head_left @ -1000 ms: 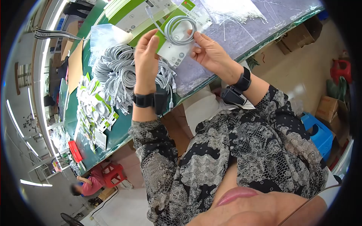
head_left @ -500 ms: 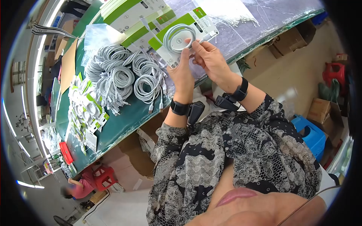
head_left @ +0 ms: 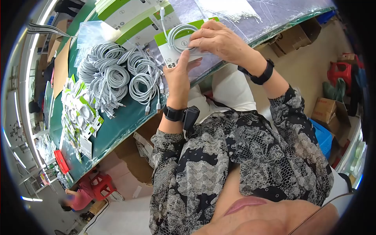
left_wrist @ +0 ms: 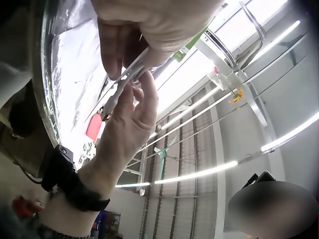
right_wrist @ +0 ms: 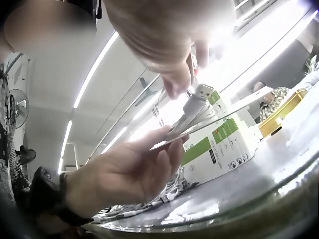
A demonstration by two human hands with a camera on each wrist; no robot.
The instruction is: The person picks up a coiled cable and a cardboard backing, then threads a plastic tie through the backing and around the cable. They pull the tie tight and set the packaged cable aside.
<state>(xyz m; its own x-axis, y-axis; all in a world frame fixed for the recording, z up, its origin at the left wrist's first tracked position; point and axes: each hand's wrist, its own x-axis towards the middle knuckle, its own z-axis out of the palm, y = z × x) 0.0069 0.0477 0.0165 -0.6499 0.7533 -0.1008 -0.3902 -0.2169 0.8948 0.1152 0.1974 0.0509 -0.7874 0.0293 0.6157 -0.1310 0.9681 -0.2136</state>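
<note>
A white-and-green cable card [head_left: 165, 50] is held up over the table edge, with a coiled grey-white USB cable [head_left: 172, 39] on its face. My left hand [head_left: 179, 76] grips the card's near corner, thumb on the face and fingers behind. From the right, my right hand [head_left: 223, 44] reaches across the card, back of the hand upward, fingertips pinching the coil's side and hiding much of the card's right part. One cable plug [head_left: 162, 15] sticks up past the green strip. In the right wrist view a USB-A plug [right_wrist: 203, 91] shows close to my right fingertips.
A heap of coiled cables [head_left: 103, 74] lies left of my hands. Beyond it are carded cables [head_left: 80, 111] in a pile and a clear plastic bag [head_left: 92, 37]. Stacked printed cards [head_left: 137, 19] stand behind. White ties [head_left: 231, 9] lie at the far side.
My left hand has come from beside the coil to grip the card's near corner. My right hand has turned over, its back now upward across the card's right side.
</note>
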